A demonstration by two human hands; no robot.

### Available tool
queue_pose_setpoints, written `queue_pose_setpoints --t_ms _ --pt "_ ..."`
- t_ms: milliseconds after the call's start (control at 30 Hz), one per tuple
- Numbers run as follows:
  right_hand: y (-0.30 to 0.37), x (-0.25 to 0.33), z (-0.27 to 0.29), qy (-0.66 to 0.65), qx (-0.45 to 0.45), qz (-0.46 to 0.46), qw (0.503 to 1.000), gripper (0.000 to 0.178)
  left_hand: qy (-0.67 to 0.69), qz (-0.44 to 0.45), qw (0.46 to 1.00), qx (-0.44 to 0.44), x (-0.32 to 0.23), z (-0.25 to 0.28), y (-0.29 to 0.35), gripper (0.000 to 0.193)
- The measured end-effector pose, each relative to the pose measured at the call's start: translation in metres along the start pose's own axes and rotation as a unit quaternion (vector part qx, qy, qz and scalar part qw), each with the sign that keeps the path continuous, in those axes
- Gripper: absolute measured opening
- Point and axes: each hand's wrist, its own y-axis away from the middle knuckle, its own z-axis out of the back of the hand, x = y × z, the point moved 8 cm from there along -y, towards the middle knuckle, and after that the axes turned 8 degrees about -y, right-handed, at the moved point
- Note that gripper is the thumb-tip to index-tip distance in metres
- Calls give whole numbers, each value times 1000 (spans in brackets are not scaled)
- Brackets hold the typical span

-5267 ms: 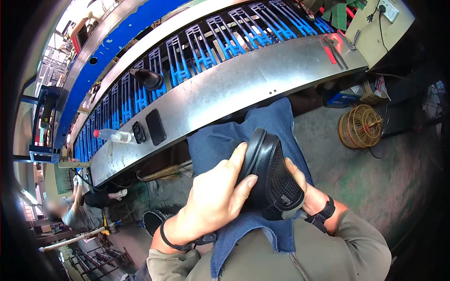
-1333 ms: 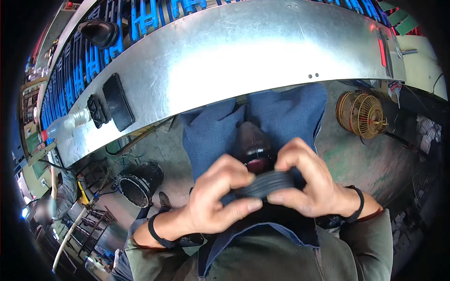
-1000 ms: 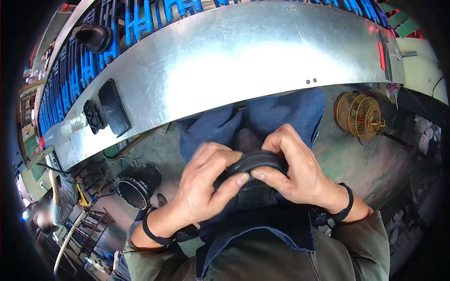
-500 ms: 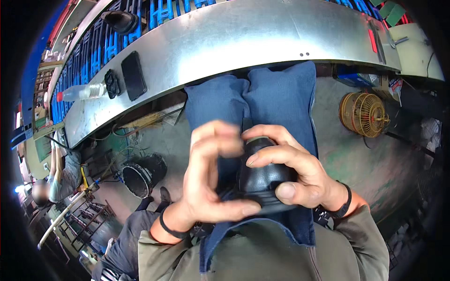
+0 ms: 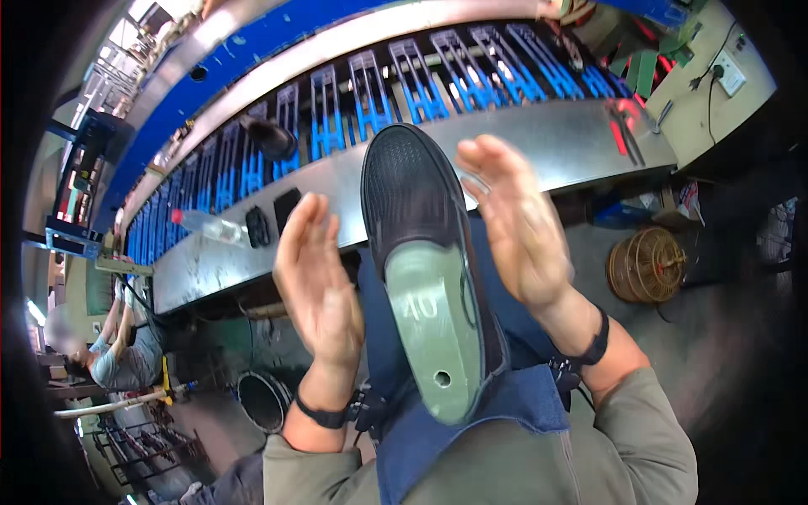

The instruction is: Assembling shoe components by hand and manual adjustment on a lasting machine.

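A black slip-on shoe (image 5: pixel 411 189) with a textured upper stands on end or tilts up from my lap, its toe pointing away from me. Inside it sits a pale green shoe last (image 5: pixel 433 332) with a round hole near its heel end. To the left of the shoe is my left hand (image 5: pixel 320 290), fingers stretched and slightly blurred, holding nothing. My right hand (image 5: pixel 520 231) is raised on the other side, fingers spread and also blurred. Both palms face the shoe, with a gap on each side. Blue apron cloth (image 5: pixel 522 400) lies beneath the heel.
Beyond my lap runs a metal bench (image 5: pixel 539 139) with a bottle (image 5: pixel 210 227), a phone (image 5: pixel 286 204) and red-handled tools (image 5: pixel 621 135). Behind it are blue racks (image 5: pixel 324 114) holding another dark shoe (image 5: pixel 271 139). A wicker basket (image 5: pixel 646 263), a bucket (image 5: pixel 263 402) and another person (image 5: pixel 130 353) are nearby.
Both hands held the shoe low and close to me; now they are off it and apart. The shoe has turned, showing its toe and the green last. The view has tilted toward the racks.
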Motion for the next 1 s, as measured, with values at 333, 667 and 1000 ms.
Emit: queue_pose_setpoints --t_ms 333,667,1000 --pt "59 -50 -18 81 224 -178 955 110 59 203 977 12 34 -18 122 91" --pt "83 -109 37 -3 99 -261 960 96 28 255 961 107 92 -25 94 89" --pt "76 -147 69 68 62 -192 977 75 54 269 959 67 147 -43 91 68"
